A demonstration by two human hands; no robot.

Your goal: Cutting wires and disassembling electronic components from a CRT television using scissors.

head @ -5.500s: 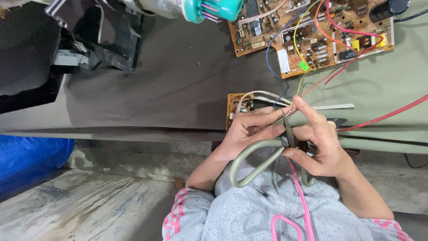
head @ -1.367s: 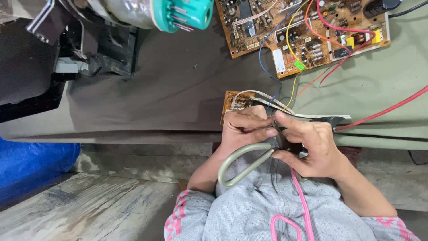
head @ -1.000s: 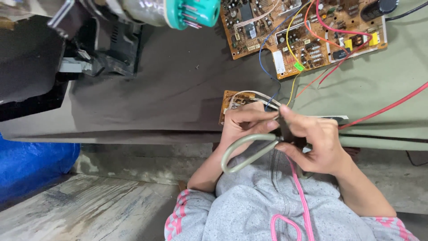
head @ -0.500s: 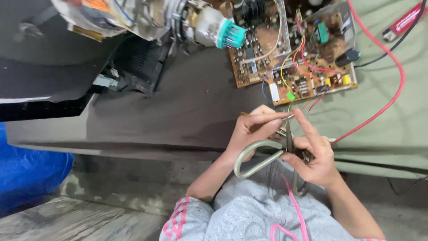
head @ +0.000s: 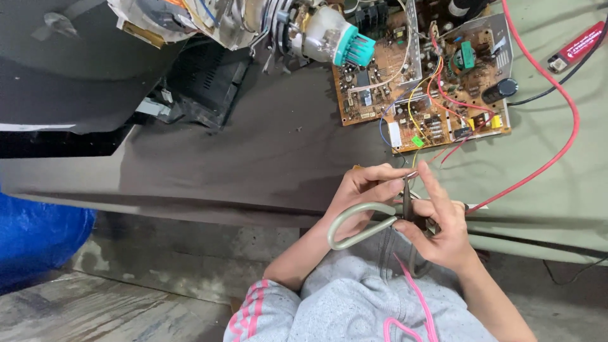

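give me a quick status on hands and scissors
Left hand pinching thin wires. Right hand gripping grey-handled scissors, blades at the wires. Circuit board just beyond, clear.

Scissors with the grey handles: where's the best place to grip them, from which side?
Grip the scissors by the grey handle loops, coming from the person's side of the bench. The loops point toward the body; the blades point up toward the circuit board, between the left hand and right hand.
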